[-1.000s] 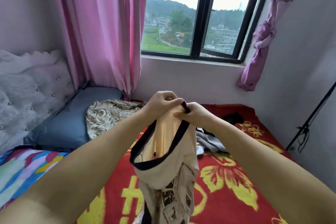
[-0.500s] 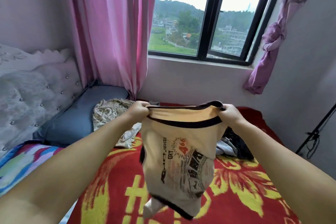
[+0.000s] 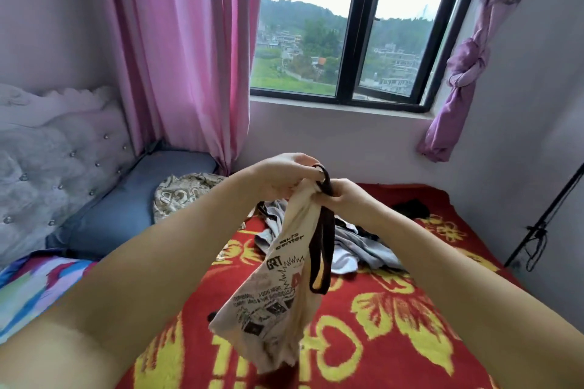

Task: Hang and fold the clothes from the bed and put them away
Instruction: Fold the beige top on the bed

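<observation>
Shirt (image 3: 278, 287) top pinched between both hands' fingers (image 3: 303, 172)

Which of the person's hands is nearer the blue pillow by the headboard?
Left. The left hand grips the shirt top on the blue pillow side; the right hand grips it just beyond, farther away.

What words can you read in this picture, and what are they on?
"GRT" on the cream printed top, held up by the left hand and right hand.
"center" on the same top, higher up; the word above it is too blurred.
The small lines of print lower down are too blurred to read.
The yellow shapes on the red blanket cannot be read either.
</observation>
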